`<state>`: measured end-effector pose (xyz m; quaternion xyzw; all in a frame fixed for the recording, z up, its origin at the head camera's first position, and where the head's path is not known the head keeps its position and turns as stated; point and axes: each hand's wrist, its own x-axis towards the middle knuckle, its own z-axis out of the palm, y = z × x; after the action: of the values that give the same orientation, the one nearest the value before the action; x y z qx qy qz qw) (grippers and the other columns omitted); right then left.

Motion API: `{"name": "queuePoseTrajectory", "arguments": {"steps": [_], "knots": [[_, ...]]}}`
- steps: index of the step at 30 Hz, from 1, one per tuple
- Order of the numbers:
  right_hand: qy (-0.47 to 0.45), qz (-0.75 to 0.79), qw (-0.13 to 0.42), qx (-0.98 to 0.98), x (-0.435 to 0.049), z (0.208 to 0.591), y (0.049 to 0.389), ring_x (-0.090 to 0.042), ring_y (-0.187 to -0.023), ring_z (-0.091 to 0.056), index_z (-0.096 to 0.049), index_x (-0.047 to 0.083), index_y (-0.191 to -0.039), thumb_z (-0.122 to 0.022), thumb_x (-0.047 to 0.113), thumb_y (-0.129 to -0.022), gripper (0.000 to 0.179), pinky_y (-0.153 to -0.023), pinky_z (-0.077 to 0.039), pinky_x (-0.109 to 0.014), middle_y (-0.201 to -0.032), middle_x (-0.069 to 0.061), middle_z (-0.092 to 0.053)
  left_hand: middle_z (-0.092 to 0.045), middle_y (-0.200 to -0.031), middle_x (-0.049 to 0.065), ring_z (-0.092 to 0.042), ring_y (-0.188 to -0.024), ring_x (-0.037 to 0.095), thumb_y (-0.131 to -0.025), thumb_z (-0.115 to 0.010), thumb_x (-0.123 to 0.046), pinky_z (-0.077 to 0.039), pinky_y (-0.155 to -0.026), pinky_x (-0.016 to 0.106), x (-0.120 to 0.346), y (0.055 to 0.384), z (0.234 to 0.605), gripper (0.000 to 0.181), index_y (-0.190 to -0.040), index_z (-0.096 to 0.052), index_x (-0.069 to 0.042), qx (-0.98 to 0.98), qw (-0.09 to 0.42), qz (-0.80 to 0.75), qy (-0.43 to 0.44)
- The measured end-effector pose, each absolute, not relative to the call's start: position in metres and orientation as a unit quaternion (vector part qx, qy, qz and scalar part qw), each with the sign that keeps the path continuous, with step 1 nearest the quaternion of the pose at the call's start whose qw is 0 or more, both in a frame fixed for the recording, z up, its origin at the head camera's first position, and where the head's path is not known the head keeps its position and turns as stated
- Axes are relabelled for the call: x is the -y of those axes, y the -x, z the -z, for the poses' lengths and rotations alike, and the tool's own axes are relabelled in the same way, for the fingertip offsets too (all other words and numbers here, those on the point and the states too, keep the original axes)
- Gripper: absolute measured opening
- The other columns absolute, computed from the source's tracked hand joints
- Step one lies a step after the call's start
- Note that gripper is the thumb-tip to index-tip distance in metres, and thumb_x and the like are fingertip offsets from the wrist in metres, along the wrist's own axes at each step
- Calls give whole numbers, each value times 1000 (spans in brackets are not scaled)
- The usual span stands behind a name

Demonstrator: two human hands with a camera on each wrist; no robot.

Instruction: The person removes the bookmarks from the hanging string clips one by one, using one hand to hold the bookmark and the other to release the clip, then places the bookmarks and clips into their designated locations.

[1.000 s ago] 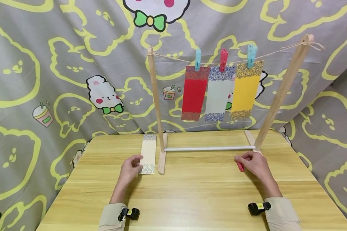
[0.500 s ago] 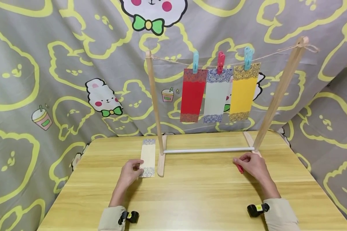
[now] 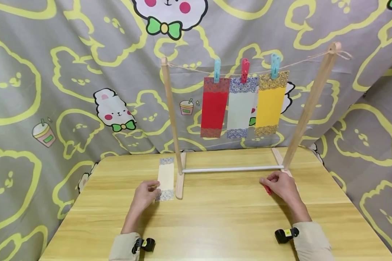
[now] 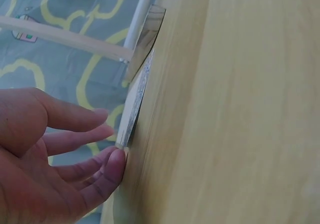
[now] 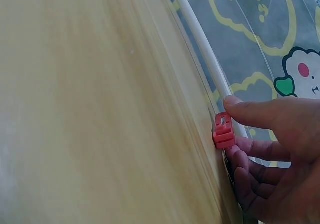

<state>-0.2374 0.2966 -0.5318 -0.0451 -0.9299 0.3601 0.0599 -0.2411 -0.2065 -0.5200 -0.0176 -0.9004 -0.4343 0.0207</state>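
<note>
We are seeing, left of centre in the head view, the left hand point(image 3: 144, 195) touching the lower-left edge of a cream paper strip point(image 3: 166, 176) with blue-patterned ends, its fingers loosely curved, part-open; whether they are pinching, we cannot tell. Right of centre, we are watching the right hand point(image 3: 283, 185) pinching a red plastic clothespin point(image 5: 224, 132) between thumb and fingers.

bright head view, pale glare on table point(image 3: 212, 224), softer wrist views
</note>
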Motion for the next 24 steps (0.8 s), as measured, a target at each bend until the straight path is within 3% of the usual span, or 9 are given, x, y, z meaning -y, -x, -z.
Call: {"name": "queuePoseTrajectory", "arguments": {"steps": [9, 24], "knots": [[45, -362, 62, 929, -296, 531, 238, -16, -67, -61, -73, 3, -90, -81, 39, -88, 37, -62, -48, -33, -75, -2, -69, -63, -128, 33, -63, -114, 48, -96, -64, -1, -56, -95, 53, 208, 241, 515, 35, -128, -63, 12, 899, -1, 437, 37], [38, -366, 38, 929, -300, 523, 239, -22, -75, -64, -73, -4, -103, -75, 43, -93, 48, -65, -50, -34, -84, -10, -72, -57, -139, 30, -57, -125, 48, -103, -59, -9, -51, -101, 58, 215, 244, 507, 39, -137, -58, 10, 897, -47, 435, 57]]}}
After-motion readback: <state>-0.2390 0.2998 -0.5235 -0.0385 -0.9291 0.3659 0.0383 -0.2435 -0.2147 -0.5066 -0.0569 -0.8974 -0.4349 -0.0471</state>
